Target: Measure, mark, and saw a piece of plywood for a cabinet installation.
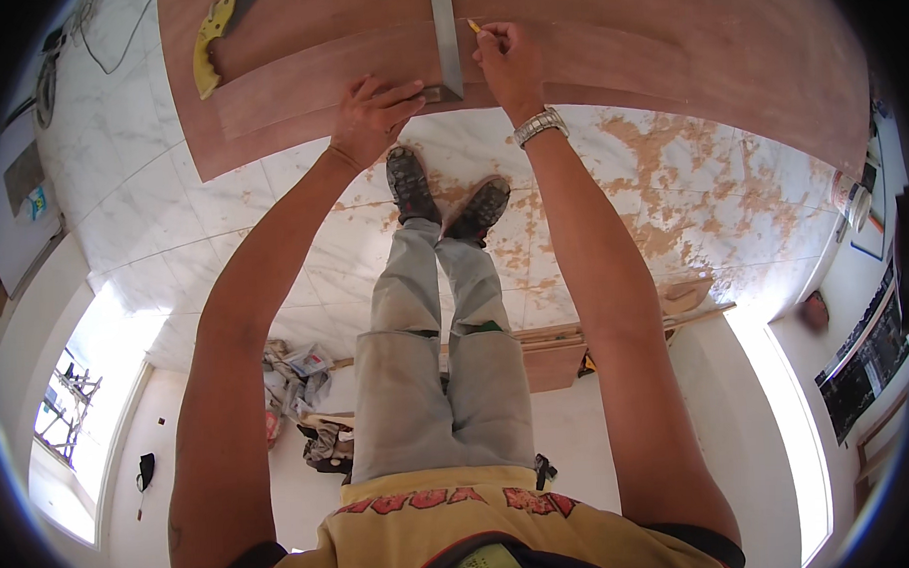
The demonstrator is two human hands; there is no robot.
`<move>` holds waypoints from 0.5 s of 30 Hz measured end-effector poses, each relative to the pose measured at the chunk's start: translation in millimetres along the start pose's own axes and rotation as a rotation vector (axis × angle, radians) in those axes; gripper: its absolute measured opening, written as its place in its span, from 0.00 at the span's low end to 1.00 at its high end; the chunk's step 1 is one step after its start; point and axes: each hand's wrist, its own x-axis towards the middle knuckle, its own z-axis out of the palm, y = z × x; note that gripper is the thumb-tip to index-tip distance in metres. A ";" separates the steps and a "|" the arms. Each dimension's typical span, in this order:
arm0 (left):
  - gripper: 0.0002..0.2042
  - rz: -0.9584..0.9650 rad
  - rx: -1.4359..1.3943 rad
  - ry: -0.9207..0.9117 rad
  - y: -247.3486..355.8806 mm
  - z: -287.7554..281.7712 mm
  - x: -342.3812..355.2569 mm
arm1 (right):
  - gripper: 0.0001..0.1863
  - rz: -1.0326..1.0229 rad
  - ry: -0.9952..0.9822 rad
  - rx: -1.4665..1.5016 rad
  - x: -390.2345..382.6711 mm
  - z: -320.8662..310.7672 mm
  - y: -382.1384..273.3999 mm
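A reddish-brown wooden board (747, 63) spans the top of the view, with a metal square (445, 39) lying across it. My left hand (374, 117) rests at the board's near edge, fingers on the square's short stock. My right hand (507, 72) pinches a small yellow pencil (475, 27) just right of the metal blade, its tip at the board's surface. A tool with a yellow handle (206, 47), apparently a handsaw, lies on the board at the upper left.
Tiled floor (302, 229) with sawdust patches lies around my shoes (411, 185). Behind me are piled bags (297, 375) and wood pieces (557, 366). A white bucket (852, 198) stands at the right; cables (52, 78) and a leaning panel (22, 239) are at the left.
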 end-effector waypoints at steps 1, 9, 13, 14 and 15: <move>0.12 -0.004 -0.003 -0.003 0.2 -0.3 -0.1 | 0.11 -0.003 -0.001 -0.002 0.8 -0.8 0.9; 0.13 -0.025 0.015 -0.006 3.1 -0.8 -0.8 | 0.12 0.000 -0.057 -0.060 3.4 -2.8 1.1; 0.13 -0.035 0.004 -0.003 4.7 -0.6 -0.2 | 0.12 0.013 -0.064 -0.059 4.1 -3.3 0.6; 0.13 -0.034 0.005 -0.003 5.5 -0.3 0.1 | 0.12 0.008 -0.061 -0.066 3.7 -3.3 0.6; 0.13 -0.036 -0.004 -0.004 6.1 0.3 0.3 | 0.12 0.003 -0.058 -0.072 3.5 -3.2 0.4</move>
